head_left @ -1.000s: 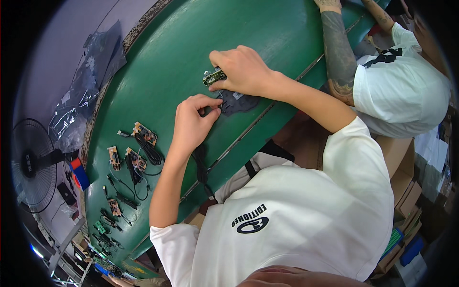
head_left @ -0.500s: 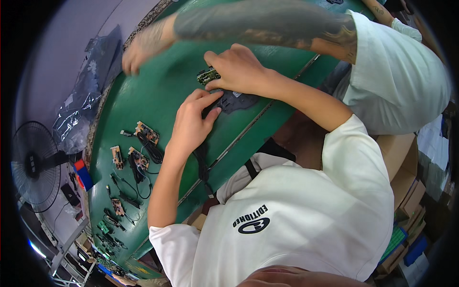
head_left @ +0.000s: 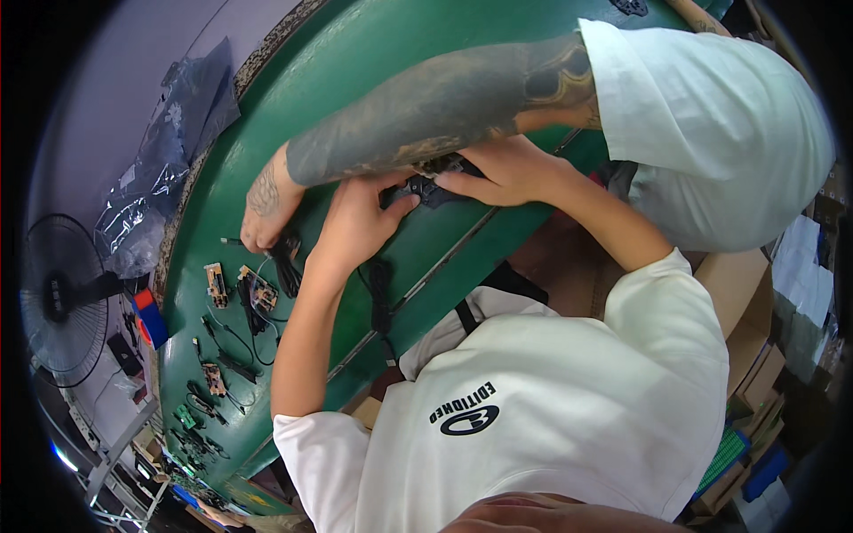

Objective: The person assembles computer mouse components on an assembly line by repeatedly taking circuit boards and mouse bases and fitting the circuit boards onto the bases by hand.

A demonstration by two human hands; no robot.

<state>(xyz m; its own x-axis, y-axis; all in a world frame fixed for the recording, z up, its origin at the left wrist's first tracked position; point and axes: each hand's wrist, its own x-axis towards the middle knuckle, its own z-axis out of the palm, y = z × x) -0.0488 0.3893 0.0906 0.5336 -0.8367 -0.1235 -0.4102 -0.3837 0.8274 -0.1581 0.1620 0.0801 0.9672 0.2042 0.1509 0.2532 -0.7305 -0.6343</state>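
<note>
A dark plastic casing (head_left: 426,190) lies on the green bench in front of me. My left hand (head_left: 360,220) pinches its left edge, thumb on the near side. A small green circuit board (head_left: 437,166) shows at the casing's far side, partly covered by a co-worker's forearm. My right hand (head_left: 506,171) has its thumb against the board and casing; its other fingers are partly hidden under that forearm. The co-worker's tattooed arm (head_left: 426,107) crosses above my hands, and the co-worker's hand (head_left: 271,206) reaches down to a black coiled cable (head_left: 285,271) left of my left forearm.
Several small circuit boards with cables (head_left: 258,291) lie along the bench to the left. Another black cable (head_left: 379,298) hangs near the bench's metal-edged seam. Beyond the bench are a clear plastic bag (head_left: 164,151), a black fan (head_left: 58,298) and a blue-red tape roll (head_left: 149,318).
The co-worker's arm has swung down and nearer, now covering part of my right hand. My right hand has brought the circuit board nearer, onto the casing. My left hand stays close to its place.
</note>
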